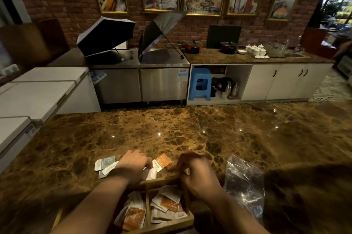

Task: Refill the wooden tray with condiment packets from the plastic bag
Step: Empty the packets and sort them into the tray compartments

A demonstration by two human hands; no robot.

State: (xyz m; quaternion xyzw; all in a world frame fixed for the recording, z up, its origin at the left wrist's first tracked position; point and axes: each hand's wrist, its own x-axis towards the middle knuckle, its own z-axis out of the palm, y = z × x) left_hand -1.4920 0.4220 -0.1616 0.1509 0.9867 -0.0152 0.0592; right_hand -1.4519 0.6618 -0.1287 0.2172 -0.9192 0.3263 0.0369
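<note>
A wooden tray (pixel 162 179) with dividers sits at the near edge of the marble counter, holding several orange and white packets (pixel 167 203). My left hand (pixel 133 165) rests on loose packets just beyond the tray, fingers closed around a white packet (pixel 151 174). An orange packet (pixel 162 161) lies between my hands. More grey-and-white packets (pixel 104 164) lie to the left of that hand. My right hand (pixel 194 171) hovers over the tray's far right corner, fingers curled; what it holds is hidden. The clear plastic bag (pixel 245 182) lies crumpled to the right.
The brown marble counter (pixel 190 130) stretches wide beyond the packets. White chest freezers (pixel 38 89) stand at the left. Across the aisle are steel cabinets with two open umbrellas (pixel 106 35), a blue stool (pixel 200 83), pots and teacups on a back counter.
</note>
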